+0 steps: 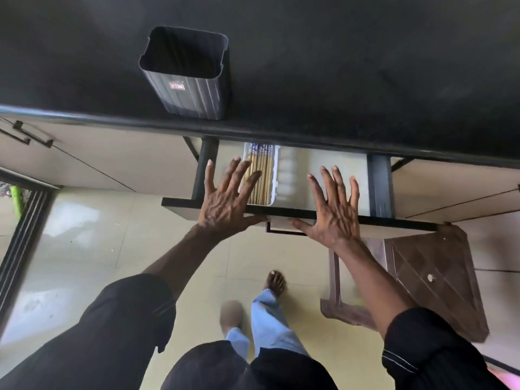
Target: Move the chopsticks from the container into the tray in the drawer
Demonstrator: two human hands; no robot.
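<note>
1. Left hand (pixel 225 204) and right hand (pixel 332 212) are spread flat, empty
2. Chopsticks (pixel 261 175) lie in the tray (pixel 275 175), under left fingertips
3. Likely light, stiff, slippery; pinch mid-bundle

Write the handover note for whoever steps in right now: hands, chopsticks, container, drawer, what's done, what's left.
Left hand: open, empty, fingers spread, over the drawer's front edge.
Right hand: open, empty, on the drawer front near its handle.
Chopsticks: lying bundled in the white tray inside the open drawer.
Container: upright on the dark countertop, looks empty.
Done: the transfer, apparently.
Left: probably just pushing the drawer closed.
</note>
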